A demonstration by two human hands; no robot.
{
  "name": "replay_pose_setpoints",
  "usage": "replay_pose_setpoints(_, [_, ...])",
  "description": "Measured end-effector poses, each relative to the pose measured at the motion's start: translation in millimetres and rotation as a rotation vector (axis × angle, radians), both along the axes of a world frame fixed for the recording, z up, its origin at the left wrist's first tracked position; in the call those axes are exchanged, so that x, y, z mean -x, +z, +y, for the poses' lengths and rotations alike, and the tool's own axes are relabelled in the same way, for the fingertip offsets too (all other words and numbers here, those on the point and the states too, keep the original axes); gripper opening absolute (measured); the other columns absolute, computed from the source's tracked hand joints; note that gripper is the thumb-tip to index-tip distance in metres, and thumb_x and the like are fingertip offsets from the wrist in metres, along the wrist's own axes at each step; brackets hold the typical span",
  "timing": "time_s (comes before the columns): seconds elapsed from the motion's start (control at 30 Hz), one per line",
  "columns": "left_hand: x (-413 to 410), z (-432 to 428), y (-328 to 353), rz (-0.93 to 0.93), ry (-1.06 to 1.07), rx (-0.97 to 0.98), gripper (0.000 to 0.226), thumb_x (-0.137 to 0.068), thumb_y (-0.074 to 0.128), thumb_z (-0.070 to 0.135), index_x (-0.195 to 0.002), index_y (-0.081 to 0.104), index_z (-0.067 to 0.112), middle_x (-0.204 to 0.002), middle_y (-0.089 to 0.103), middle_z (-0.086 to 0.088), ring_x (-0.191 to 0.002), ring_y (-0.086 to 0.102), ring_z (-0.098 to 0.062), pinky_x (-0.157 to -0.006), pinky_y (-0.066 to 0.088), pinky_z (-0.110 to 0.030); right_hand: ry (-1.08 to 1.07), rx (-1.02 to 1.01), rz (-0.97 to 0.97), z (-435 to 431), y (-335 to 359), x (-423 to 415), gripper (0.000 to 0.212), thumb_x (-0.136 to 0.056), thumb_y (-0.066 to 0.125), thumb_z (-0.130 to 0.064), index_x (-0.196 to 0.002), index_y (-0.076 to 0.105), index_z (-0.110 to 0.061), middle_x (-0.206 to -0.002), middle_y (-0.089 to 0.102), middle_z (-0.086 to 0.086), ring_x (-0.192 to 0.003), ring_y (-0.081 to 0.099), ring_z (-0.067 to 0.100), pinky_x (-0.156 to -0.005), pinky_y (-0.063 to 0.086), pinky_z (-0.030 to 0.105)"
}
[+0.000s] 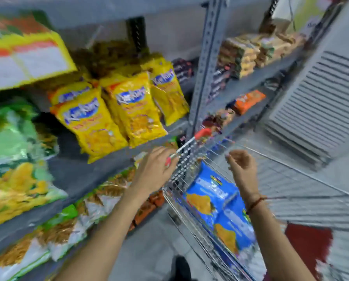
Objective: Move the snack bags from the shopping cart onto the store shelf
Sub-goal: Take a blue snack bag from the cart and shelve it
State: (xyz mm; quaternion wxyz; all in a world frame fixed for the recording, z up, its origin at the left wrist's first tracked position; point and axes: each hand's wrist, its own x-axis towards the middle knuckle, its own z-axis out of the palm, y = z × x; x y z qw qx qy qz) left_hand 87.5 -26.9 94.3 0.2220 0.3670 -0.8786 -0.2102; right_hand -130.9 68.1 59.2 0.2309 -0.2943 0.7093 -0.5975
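Our left hand (155, 167) seems clenched on the cart (190, 159) rim; our right hand (242, 165) hovers empty, loosely curled, above its blue bags (214, 197).

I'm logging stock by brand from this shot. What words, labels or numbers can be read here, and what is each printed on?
"Kurkure", only roughly legible through blur: on the yellow snack bags on the shelf.
Blue bags in the shopping cart: logo and text too blurred to read.
Yellow carton, green bags, orange packet: print unreadable.
No numbers or price tags can be read.
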Motion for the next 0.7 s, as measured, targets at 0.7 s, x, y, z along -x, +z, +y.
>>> replay_pose_setpoints(0.7, [157, -65, -274, -0.708, -0.002, -0.83, 0.106, -0.07, 0.074, 0.043, -0.145, 0.007, 0.012, -0.151, 0.025, -0.019, -0.134, 0.032, -0.035, -0.105, 0.032, -0.043, -0.3, -0.5, -0.633, 12, -293, 48, 0.072, -0.072, 0.082, -0.027, -0.129, 0.043, -0.007, -0.13, 0.06, 0.016, -0.119, 0.059, 0.031, -0.102, 0.046, 0.05])
